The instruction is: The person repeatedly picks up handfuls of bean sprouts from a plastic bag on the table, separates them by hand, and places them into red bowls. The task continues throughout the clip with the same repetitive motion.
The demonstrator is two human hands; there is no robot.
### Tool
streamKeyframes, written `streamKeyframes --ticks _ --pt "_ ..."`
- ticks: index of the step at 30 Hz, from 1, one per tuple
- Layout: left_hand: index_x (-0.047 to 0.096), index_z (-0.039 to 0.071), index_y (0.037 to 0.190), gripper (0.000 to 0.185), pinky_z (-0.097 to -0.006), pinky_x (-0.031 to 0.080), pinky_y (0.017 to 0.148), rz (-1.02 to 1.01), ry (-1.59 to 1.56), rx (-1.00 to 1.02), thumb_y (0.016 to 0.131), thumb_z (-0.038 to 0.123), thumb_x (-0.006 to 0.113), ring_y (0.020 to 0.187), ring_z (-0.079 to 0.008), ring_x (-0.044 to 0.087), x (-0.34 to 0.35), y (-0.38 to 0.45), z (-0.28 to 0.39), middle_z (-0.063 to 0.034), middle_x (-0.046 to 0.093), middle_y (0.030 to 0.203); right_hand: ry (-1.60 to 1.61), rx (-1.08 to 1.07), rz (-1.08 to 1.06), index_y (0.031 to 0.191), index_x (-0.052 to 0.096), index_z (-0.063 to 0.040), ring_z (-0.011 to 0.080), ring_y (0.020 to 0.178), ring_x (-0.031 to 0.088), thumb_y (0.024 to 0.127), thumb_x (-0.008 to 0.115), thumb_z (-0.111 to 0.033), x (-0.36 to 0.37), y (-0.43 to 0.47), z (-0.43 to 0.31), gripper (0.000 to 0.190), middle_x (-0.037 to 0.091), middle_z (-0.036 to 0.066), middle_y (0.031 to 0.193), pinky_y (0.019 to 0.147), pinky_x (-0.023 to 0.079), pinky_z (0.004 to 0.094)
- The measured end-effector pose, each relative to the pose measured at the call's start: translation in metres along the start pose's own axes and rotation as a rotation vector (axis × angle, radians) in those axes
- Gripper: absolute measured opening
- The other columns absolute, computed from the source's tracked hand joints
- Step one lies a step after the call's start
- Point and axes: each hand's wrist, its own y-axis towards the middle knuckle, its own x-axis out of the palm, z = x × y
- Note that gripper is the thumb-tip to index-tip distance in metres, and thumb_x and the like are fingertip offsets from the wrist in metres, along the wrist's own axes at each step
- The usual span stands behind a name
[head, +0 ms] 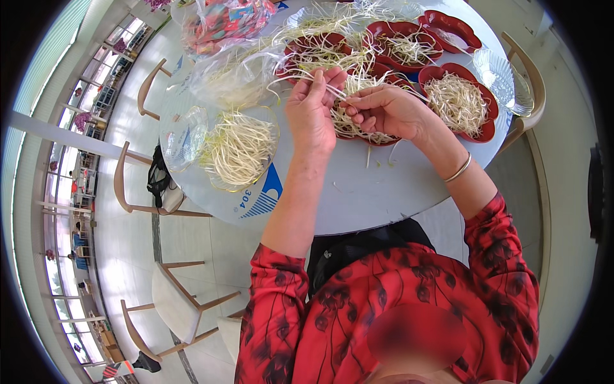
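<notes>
My left hand (315, 103) pinches a few long white bean sprouts (300, 73) between thumb and fingers. The fingertips of my right hand (379, 109) close on the lower right ends of these sprouts. Behind and below the hands, red scalloped dishes hold more tangled sprouts. To the right, a red dish (489, 130) is filled with short, pale sprout pieces (455, 103). At the left, long sprouts (242, 149) lie in a bundle on a clear plastic plate (274, 161) with a yellowish rim.
Clear scalloped plates (496, 79) stand at the right edge of the round table (355, 192), another (184, 139) at the left. A clear plastic bag (230, 79) and a bag of red packets (225, 21) lie at the back left. Wooden chairs (128, 177) surround the table.
</notes>
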Motion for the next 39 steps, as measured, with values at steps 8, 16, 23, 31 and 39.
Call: streamKeyframes --ticks 8,16,23,31,39 --pt "0.056 0.0 0.103 0.016 -0.0312 0.051 0.082 0.017 0.008 0.003 0.092 0.011 0.057 0.094 -0.0244 0.065 0.002 -0.002 0.0 -0.0142 0.065 0.099 0.021 -0.01 0.013 0.098 0.058 0.008 0.0108 0.068 0.054 0.091 0.053 -0.003 0.002 0.0 0.0 0.015 0.059 0.008 0.081 0.054 0.041 0.0205" --pt "0.055 0.001 0.105 0.016 -0.0309 0.051 0.081 0.01 0.02 -0.033 0.093 0.012 0.055 0.095 -0.0243 0.065 0.004 -0.005 0.002 -0.0144 0.065 0.1 -0.033 -0.036 0.039 0.091 0.059 0.007 0.0115 0.066 0.054 0.088 0.054 -0.001 0.008 -0.002 0.0 0.01 0.059 0.009 0.079 0.051 0.04 0.0203" --pt "0.054 -0.001 0.105 0.017 -0.0336 0.051 0.083 0.0 0.0 -0.012 0.094 0.012 0.054 0.096 -0.0257 0.064 0.004 -0.003 -0.005 -0.0154 0.064 0.102 -0.035 -0.048 0.063 0.091 0.058 0.007 0.0109 0.062 0.051 0.083 0.054 0.001 0.002 -0.002 0.002 0.011 0.056 0.007 0.075 0.048 0.038 0.0208" --pt "0.055 -0.001 0.102 0.015 -0.0358 0.051 0.087 0.029 -0.018 0.0 0.093 0.011 0.055 0.095 -0.0253 0.064 -0.005 0.005 0.0 -0.0156 0.064 0.101 0.054 -0.017 0.031 0.1 0.056 0.012 0.0106 0.062 0.049 0.086 0.049 -0.002 0.0 -0.005 -0.006 0.021 0.054 0.007 0.075 0.048 0.036 0.0208" --pt "0.054 -0.002 0.104 0.014 -0.0415 0.052 0.087 0.079 -0.067 -0.187 0.093 0.007 0.052 0.097 -0.0246 0.063 -0.011 0.004 0.021 -0.0159 0.064 0.103 -0.03 -0.103 0.068 0.096 0.057 0.012 0.0119 0.066 0.05 0.087 0.046 -0.002 -0.002 -0.009 -0.013 0.02 0.054 0.008 0.076 0.049 0.035 0.0224"
